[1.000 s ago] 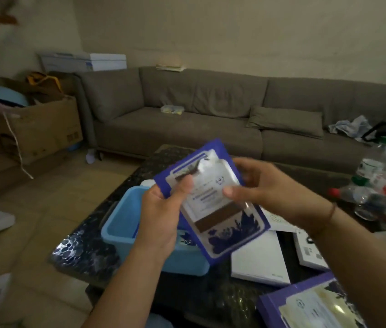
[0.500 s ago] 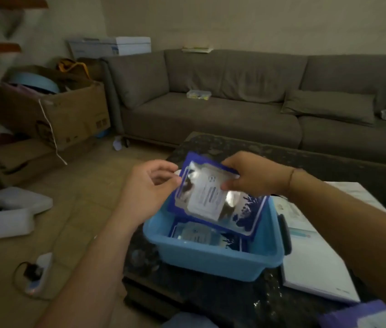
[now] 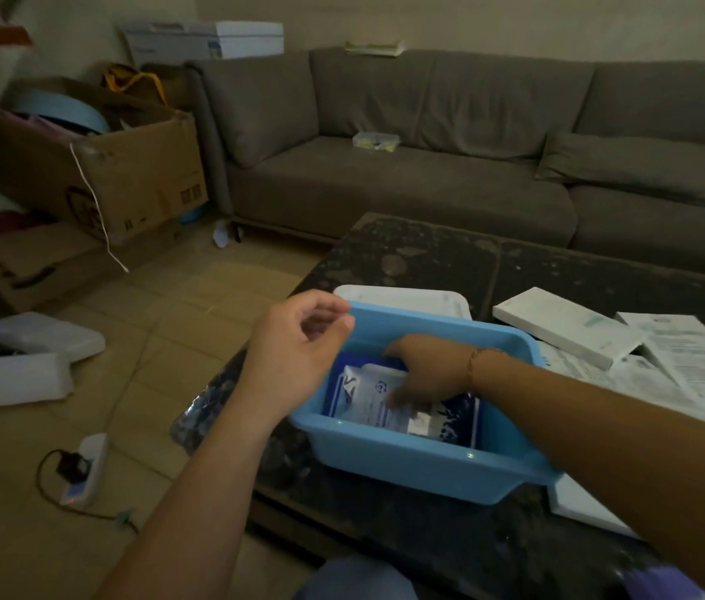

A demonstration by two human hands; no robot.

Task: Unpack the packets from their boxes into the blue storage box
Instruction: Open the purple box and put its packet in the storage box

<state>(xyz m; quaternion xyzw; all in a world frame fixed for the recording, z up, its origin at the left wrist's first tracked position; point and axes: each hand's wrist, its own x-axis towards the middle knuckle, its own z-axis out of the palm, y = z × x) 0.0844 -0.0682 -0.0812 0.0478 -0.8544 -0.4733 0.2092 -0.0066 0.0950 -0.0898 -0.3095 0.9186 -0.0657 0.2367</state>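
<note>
The blue storage box (image 3: 420,463) sat at the near-left corner of the dark table (image 3: 428,257); its open top was partly occupied by the right hand (image 3: 426,376), which reached down onto the packets (image 3: 378,400); the left hand (image 3: 298,352) hung over the left rim; a white lid (image 3: 402,298) lay just behind; white boxes (image 3: 567,326) and papers (image 3: 688,361) crowded the right side; the far tabletop remained bare.
</note>
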